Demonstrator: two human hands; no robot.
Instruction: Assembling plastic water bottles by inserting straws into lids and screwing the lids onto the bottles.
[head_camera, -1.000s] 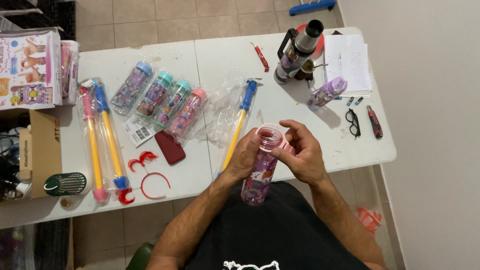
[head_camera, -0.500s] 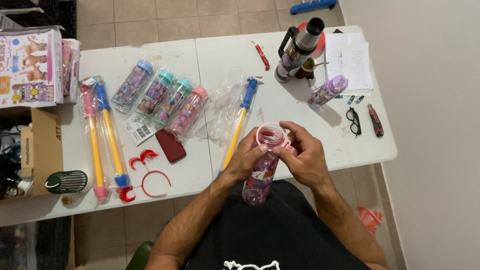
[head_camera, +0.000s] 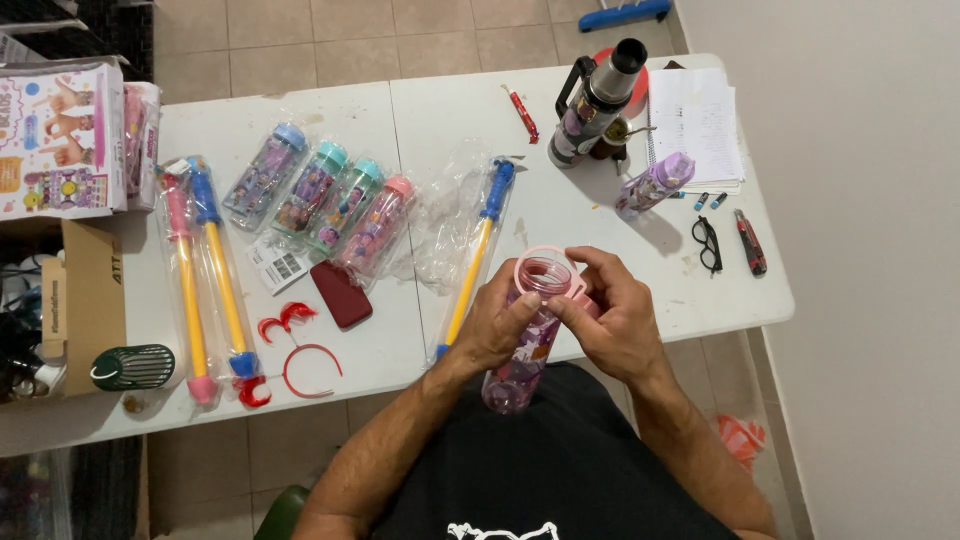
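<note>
— Where does the view look from?

— There is one view, from a camera on the person's head. It looks steeply down past the chest, so the black shirt (head_camera: 560, 470) fills the bottom edge and both forearms run up into the middle.

— Which way does it face?

— Forward and down, across the white tabletop (head_camera: 450, 130) to the tiled floor (head_camera: 330, 30) beyond its far edge. A pale wall (head_camera: 860, 200) runs along the right side.

— How near is it?

— Close to the hands: the left hand (head_camera: 497, 325) and right hand (head_camera: 618, 315) sit just below centre, near the lens. The far tabletop edge lies well further off.

— Is any part shared with another view?

— No; a single camera covers everything.
</note>
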